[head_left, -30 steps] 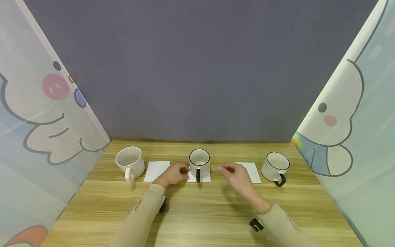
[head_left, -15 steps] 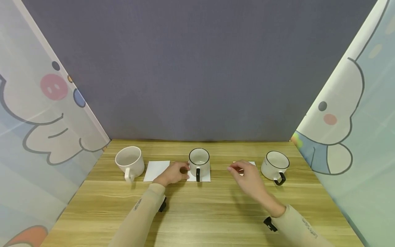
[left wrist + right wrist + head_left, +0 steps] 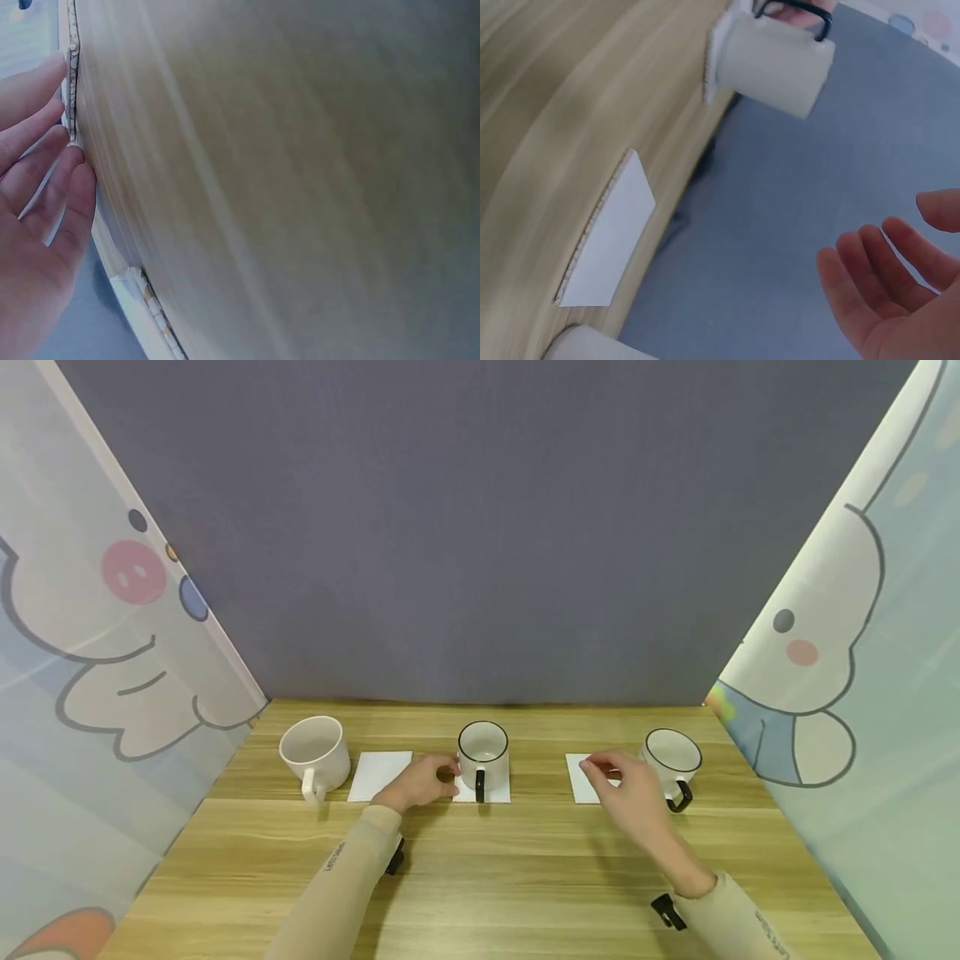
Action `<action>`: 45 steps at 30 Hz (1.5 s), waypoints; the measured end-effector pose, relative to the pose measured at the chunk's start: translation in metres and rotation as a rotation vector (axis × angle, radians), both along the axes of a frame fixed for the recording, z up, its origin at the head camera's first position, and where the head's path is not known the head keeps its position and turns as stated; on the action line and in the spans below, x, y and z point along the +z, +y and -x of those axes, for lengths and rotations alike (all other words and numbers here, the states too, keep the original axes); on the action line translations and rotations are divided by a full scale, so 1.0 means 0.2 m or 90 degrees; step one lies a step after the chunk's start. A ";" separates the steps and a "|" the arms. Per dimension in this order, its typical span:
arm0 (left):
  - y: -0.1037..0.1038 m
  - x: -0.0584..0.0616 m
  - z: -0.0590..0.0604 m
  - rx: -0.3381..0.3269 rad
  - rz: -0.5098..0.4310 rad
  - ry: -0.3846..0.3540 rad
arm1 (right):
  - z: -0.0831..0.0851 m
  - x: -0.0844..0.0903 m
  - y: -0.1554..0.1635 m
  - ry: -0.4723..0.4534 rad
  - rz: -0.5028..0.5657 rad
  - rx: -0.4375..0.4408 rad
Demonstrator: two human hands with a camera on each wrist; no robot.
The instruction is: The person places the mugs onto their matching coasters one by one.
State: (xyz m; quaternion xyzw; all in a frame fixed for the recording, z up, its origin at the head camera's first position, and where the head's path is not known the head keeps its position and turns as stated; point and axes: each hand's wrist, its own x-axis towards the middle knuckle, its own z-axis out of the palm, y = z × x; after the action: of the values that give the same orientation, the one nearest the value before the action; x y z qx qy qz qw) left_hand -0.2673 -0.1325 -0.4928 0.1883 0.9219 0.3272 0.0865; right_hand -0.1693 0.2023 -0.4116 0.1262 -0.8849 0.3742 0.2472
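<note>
Right hand (image 3: 633, 793) hovers over the right white coaster (image 3: 581, 777), fingers loosely spread and holding nothing, as the right wrist view (image 3: 889, 300) confirms; its fingertips reach toward the black-handled right mug (image 3: 671, 764), which stands on the wooden table (image 3: 480, 877) just beside that coaster, not on it. Left hand (image 3: 420, 783) rests at the left edge of the middle coaster (image 3: 495, 792), straight fingers touching its rim, as the left wrist view (image 3: 37, 172) shows. On this coaster stands the black-rimmed middle mug (image 3: 483, 756), handle facing the person. Judged from its look, the right mug is glazed ceramic: rigid, moderately heavy, smooth and breakable; the handle (image 3: 682, 795), turned toward the near edge, seems the surest hold, the body a second choice. The coasters appear thin, stiff and light, likely to slide if nudged. Farther left lie an unoccupied left coaster (image 3: 380, 775) and an all-white mug (image 3: 315, 756). Nothing stands between right hand and right mug. Behind rises a grey backdrop (image 3: 480, 527) flanked by cartoon-printed panels (image 3: 90, 635).
</note>
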 end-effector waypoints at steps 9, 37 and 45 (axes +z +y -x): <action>-0.01 0.00 0.00 0.010 -0.008 0.001 | 0.01 0.02 0.09 0.015 0.012 -0.054; 0.00 0.00 -0.02 0.020 -0.011 -0.023 | 0.00 -0.04 0.46 -0.041 0.058 -0.225; 0.01 0.01 -0.02 0.015 -0.015 -0.017 | 0.02 -0.11 0.53 -0.062 0.068 -0.289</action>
State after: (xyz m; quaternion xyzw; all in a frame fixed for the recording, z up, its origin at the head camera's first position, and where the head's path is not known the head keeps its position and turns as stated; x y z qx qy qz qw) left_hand -0.2637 -0.1314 -0.4903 0.1741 0.9189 0.3416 0.0932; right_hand -0.1725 0.3080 -0.4335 -0.1072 -0.8803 0.3612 0.2882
